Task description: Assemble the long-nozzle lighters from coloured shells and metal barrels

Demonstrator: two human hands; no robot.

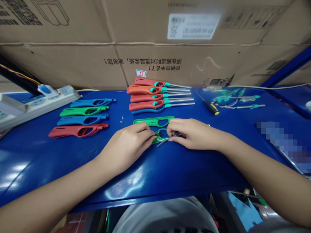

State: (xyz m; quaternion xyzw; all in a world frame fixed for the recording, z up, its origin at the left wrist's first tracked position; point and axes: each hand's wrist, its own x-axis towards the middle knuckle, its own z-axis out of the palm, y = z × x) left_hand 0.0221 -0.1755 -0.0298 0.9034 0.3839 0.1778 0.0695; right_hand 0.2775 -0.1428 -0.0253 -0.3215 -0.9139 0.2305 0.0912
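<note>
Just in front of me a green lighter casing half, with its trigger loop showing, lies partly under both hands. My left hand is closed at the casing's left end, its fingertips beside a small black part and thin white wires. My right hand pinches a thin grey metal piece that slants down to the left across the casing; the fingers hide its other end. Directly behind lies a second green casing half, its hollow side up.
Blue, green and red casings lie in a row at left, beside a white power strip. Small metal screws lie nearby. Assembled red and orange lighters sit at the back, with a screwdriver and teal-ended lighter parts to the right. Cardboard boxes stand behind.
</note>
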